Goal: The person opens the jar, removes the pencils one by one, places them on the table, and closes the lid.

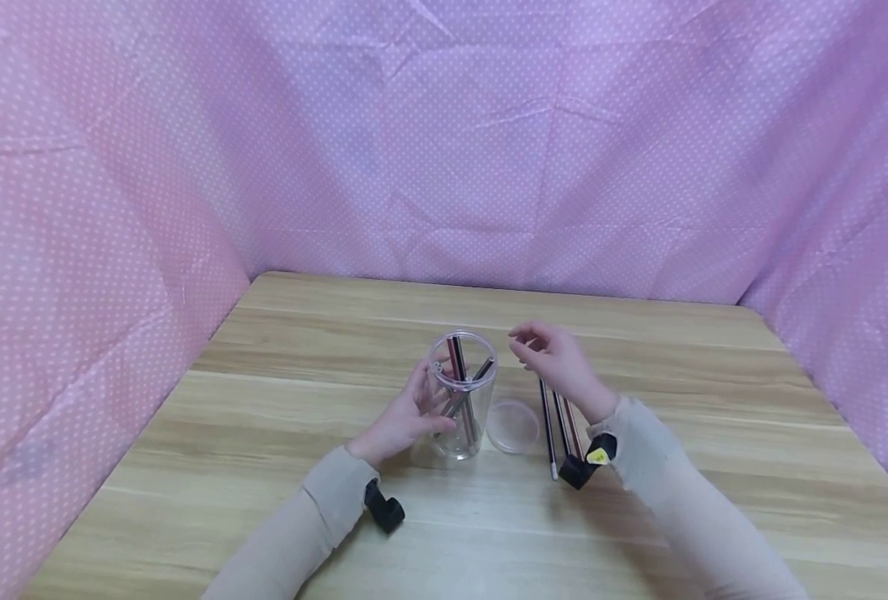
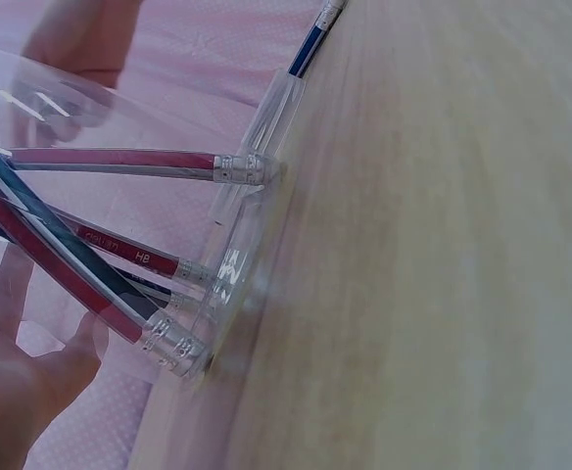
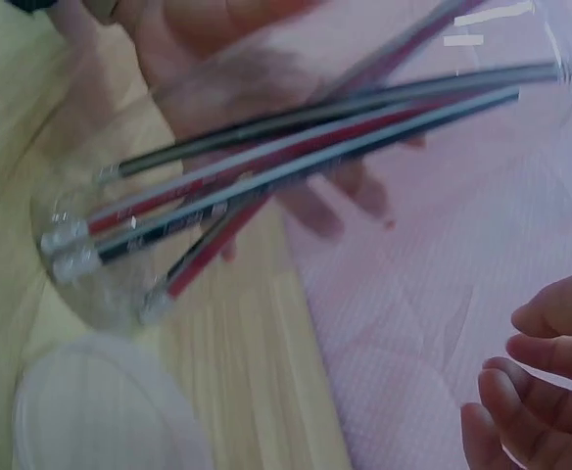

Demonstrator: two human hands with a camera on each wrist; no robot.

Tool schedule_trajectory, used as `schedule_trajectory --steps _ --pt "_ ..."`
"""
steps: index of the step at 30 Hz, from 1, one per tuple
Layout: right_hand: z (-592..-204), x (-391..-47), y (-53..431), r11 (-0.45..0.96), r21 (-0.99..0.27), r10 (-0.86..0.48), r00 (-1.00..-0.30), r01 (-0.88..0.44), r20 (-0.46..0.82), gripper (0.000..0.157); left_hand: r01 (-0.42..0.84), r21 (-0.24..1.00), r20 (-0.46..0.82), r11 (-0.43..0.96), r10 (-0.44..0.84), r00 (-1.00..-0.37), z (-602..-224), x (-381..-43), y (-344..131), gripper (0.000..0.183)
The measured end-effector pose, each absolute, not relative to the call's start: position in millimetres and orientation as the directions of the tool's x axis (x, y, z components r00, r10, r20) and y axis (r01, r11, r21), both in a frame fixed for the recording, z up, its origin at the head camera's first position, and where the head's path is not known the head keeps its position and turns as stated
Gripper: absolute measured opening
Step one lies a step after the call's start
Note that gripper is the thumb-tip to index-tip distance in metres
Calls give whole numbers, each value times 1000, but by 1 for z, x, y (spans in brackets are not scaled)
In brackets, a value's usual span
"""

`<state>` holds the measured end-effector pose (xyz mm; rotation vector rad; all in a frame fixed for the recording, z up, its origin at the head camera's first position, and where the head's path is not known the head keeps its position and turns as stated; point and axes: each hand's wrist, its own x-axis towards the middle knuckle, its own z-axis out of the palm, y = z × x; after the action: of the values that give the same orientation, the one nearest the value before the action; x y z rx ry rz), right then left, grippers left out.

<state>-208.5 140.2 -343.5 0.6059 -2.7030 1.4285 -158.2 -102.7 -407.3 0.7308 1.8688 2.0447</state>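
Note:
My left hand (image 1: 409, 418) holds a clear plastic jar (image 1: 484, 408) from its left side, thumb in front and fingers behind. The jar stands upright on the table with its top uncovered. Several pencils (image 3: 266, 157), red-striped and dark, lean at different angles inside it, their metal-capped ends at the bottom. To the right of the rim, my right hand (image 1: 556, 358) hovers with loosely bent fingers and nothing between them. Below that hand, a few more pencils (image 1: 549, 433) lie side by side on the table, partly covered by the wrist.
A round translucent lid (image 1: 514, 427) lies flat between the jar and the loose pencils. The wooden table (image 1: 323, 333) is enclosed at the back and sides by pink dotted cloth (image 1: 474, 167). Each wrist carries a small black camera (image 1: 385, 508).

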Motion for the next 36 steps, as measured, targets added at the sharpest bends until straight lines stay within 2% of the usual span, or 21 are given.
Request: schedule_trajectory --steps 7,10,14,19,26,29,36 --pt "-326 -191 129 461 -759 -360 -878 -460 314 22 135 979 196 -151 534 -823 -406 -157 -103 91" --pt "-320 -184 128 424 -701 -411 -811 -574 415 19 140 977 206 -161 533 -820 -405 -156 -102 89" --pt "-319 -179 127 337 -603 -477 -683 -724 553 19 143 977 208 -161 528 -823 -405 -156 -101 87" --pt "-320 -177 128 255 -530 -511 -578 -809 636 24 143 979 199 -145 521 -830 -404 -155 -101 87" --pt "-319 -173 131 232 -536 -526 -568 -812 633 24 97 989 141 -111 519 -843 -402 -153 -101 87" --pt "-318 -171 133 224 -538 -532 -564 -813 632 26 107 987 155 -120 525 -837 -402 -153 -101 87" --pt "-318 -166 142 225 -449 -572 -491 -865 658 31 118 986 164 -121 530 -832 -403 -153 -102 83"
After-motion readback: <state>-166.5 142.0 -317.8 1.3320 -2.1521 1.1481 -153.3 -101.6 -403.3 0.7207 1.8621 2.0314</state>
